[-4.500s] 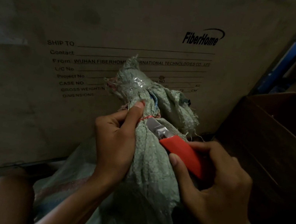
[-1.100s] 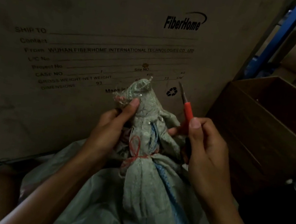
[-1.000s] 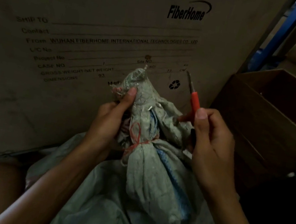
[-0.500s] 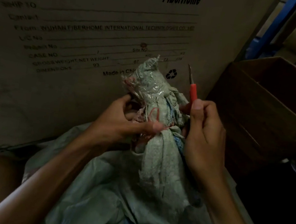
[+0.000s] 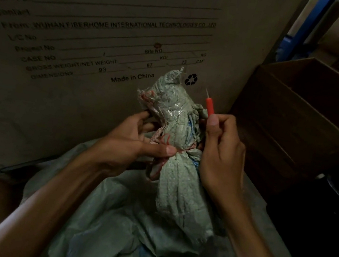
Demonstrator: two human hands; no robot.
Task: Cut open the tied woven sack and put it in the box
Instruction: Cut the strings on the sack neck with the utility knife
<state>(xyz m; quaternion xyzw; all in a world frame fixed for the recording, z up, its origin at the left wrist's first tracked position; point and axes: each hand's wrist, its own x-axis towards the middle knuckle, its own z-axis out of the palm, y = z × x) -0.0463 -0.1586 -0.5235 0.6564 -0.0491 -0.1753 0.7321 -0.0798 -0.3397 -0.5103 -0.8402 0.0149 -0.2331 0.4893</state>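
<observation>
- The green woven sack (image 5: 177,198) lies low in the middle, in front of a big printed carton (image 5: 91,27) and left of the open brown box (image 5: 313,111), not in it.
- Its gathered neck stands nearly upright. The long axis runs bottom to top and the frayed, tape-wrapped tip (image 5: 177,78) points up at the carton, leaning slightly left.
- A red string (image 5: 165,139) is tied around the neck below the tuft.
- The left hand (image 5: 130,144) grips the neck, its thumb pressing at the tie and its fingers curled behind the tuft.
- The right hand (image 5: 220,154) is clenched around a red utility knife (image 5: 209,107). The thumb lies along the handle and the blade points up, just beside the tuft but apart from it.
- A blue rack post (image 5: 301,31) rises behind the box.
</observation>
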